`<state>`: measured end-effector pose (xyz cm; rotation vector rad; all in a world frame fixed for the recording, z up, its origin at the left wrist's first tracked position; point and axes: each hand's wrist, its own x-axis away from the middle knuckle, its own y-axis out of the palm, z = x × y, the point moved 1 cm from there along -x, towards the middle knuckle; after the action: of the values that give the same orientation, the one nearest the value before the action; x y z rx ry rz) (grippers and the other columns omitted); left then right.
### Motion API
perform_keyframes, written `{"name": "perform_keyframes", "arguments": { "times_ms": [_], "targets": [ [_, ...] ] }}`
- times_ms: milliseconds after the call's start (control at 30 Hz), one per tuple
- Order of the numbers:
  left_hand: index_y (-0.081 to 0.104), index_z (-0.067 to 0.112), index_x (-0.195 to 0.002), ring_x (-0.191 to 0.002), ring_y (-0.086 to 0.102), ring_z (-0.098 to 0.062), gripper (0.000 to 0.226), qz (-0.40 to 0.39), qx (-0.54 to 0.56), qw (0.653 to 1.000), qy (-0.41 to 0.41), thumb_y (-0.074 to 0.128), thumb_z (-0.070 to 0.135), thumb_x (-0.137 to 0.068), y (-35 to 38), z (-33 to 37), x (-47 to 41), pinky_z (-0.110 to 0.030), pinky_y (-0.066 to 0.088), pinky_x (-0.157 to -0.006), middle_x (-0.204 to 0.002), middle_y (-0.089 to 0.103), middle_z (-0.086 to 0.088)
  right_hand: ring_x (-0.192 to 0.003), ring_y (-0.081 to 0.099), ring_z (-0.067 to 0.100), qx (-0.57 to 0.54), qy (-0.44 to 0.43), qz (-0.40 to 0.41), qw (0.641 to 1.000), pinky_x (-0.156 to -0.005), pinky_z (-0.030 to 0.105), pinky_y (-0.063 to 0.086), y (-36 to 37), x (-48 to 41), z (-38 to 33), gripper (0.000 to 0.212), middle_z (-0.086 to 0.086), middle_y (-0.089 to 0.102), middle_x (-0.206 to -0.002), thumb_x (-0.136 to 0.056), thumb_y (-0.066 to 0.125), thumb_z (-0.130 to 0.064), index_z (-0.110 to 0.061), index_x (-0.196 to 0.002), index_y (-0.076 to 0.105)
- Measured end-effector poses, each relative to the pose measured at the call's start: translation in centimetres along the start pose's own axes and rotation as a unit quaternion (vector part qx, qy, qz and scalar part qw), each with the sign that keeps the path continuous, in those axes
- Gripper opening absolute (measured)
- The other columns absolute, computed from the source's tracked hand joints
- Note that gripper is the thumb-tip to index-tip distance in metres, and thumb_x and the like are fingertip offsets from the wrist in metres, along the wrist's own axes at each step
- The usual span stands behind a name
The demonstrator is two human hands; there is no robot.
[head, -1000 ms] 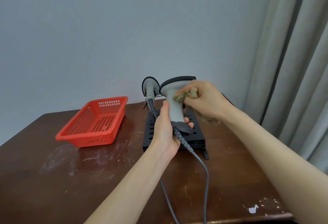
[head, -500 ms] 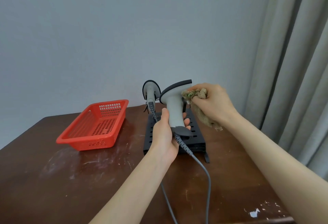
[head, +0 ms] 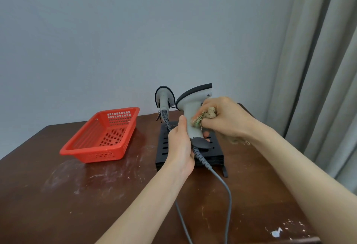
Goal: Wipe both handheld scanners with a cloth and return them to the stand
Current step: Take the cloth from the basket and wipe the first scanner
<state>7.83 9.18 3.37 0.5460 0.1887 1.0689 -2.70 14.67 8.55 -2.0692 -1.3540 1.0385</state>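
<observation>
Hands both clamped: left hand (head: 180, 147) grips grey-white pistol-shaped scanner (head: 193, 100) by handle, upright over black slotted metal stand (head: 217, 155); right hand (head: 228, 120) presses bunched frayed tan cloth (head: 207, 115) against it. Second grey scanner (head: 163, 96) sits on stand behind. Red perforated plastic basket (head: 92, 154) left, well apart, on scuffed brown table (head: 96, 195).

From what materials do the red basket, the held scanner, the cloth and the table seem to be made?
The basket: probably plastic, glossy red, moulded with rows of holes.
The scanner: hard plastic, smooth light-grey shell with dark trim.
The cloth: coarse woven fibre, perhaps jute; tan threads fray out.
The table: dark wood or veneer, slightly glossy, with pale scuffs and chips.
</observation>
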Motion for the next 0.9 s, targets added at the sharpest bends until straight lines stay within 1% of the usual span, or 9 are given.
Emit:
{"name": "perform_keyframes", "arguments": {
  "times_ms": [100,233,333,433,567,633,733,800,900],
  "targets": [
    [0.064,0.01,-0.09,-0.054,0.064,-0.016,0.034,0.007,-0.015,1.0,0.005,0.042,0.035,-0.1,0.3,0.0,-0.1,-0.029,0.054,-0.048,-0.066,0.07,-0.006,-0.078,0.057,0.004,0.029,-0.008,0.089,0.996,-0.073,0.028,0.048,-0.3,-0.6,0.6,0.026,-0.02,0.057,-0.078,-0.079,0.057,-0.011,-0.028,-0.088,0.075],
    [0.063,0.012,-0.082,-0.065,0.062,-0.02,0.034,0.028,-0.022,0.999,0.021,0.045,0.035,-0.099,0.4,0.1,-0.3,-0.043,0.054,-0.077,-0.076,0.067,-0.007,-0.073,0.057,0.0,-0.016,-0.022,0.047,0.999,-0.07,0.017,0.043,0.1,0.2,0.6,0.021,-0.014,0.06,-0.08,-0.08,0.061,-0.009,-0.021,-0.087,0.076],
    [0.064,0.009,-0.083,-0.068,0.061,-0.022,0.037,0.036,-0.019,0.999,0.025,0.043,0.035,-0.099,0.1,0.1,-0.6,-0.034,0.052,-0.067,-0.08,0.066,-0.009,-0.071,0.06,0.008,-0.047,-0.041,-0.018,0.998,-0.069,0.026,0.048,0.4,1.6,-0.1,0.015,-0.006,0.061,-0.078,-0.076,0.064,-0.008,-0.018,-0.076,0.075],
    [0.064,0.009,-0.085,-0.065,0.061,-0.021,0.035,0.043,-0.013,0.999,0.013,0.045,0.035,-0.099,0.0,-0.1,-0.6,-0.032,0.051,-0.063,-0.078,0.066,-0.009,-0.074,0.06,0.016,-0.011,-0.04,0.008,0.999,-0.073,0.04,0.051,0.5,1.2,0.5,0.02,-0.004,0.061,-0.077,-0.074,0.065,-0.013,-0.029,-0.078,0.076],
    [0.062,0.01,-0.09,-0.065,0.062,-0.02,0.029,0.038,0.012,0.999,-0.018,0.047,0.033,-0.098,0.4,-0.3,-0.5,-0.032,0.051,-0.059,-0.082,0.066,-0.01,-0.071,0.05,0.005,0.012,-0.015,0.11,0.994,-0.07,0.031,0.045,0.7,0.0,1.7,0.029,-0.017,0.052,-0.077,-0.079,0.061,-0.012,-0.033,-0.093,0.075],
    [0.061,0.01,-0.091,-0.064,0.061,-0.019,0.028,0.04,0.017,0.999,-0.024,0.047,0.033,-0.098,0.3,-0.4,-0.5,-0.03,0.051,-0.057,-0.081,0.065,-0.009,-0.071,0.053,0.007,-0.01,-0.019,0.089,0.996,-0.071,0.029,0.045,0.8,0.3,1.9,0.03,-0.013,0.056,-0.079,-0.08,0.061,-0.009,-0.03,-0.096,0.075],
    [0.063,0.007,-0.095,-0.069,0.062,-0.022,0.032,0.037,0.007,0.999,-0.017,0.046,0.035,-0.098,-0.1,-0.5,-0.8,-0.035,0.052,-0.068,-0.085,0.067,-0.011,-0.073,0.058,0.011,-0.068,-0.035,-0.015,0.997,-0.072,0.022,0.046,0.7,1.6,1.2,0.027,-0.002,0.061,-0.08,-0.077,0.067,-0.006,-0.029,-0.087,0.077],
    [0.064,0.007,-0.096,-0.071,0.063,-0.023,0.034,0.038,-0.001,0.999,-0.012,0.046,0.036,-0.098,-0.2,-0.6,-0.8,-0.037,0.052,-0.07,-0.086,0.067,-0.012,-0.074,0.06,0.008,-0.083,-0.025,-0.049,0.995,-0.074,0.023,0.048,0.5,1.6,1.0,0.026,-0.005,0.062,-0.079,-0.075,0.068,-0.007,-0.03,-0.082,0.077],
    [0.062,0.009,-0.091,-0.065,0.063,-0.019,0.03,0.042,0.008,0.999,-0.015,0.046,0.033,-0.099,0.0,-0.5,-0.8,-0.032,0.051,-0.058,-0.082,0.067,-0.009,-0.074,0.058,0.004,-0.048,-0.004,0.028,0.998,-0.073,0.027,0.048,0.6,0.5,1.7,0.03,-0.011,0.061,-0.078,-0.078,0.065,-0.01,-0.039,-0.08,0.074]
  ]
}}
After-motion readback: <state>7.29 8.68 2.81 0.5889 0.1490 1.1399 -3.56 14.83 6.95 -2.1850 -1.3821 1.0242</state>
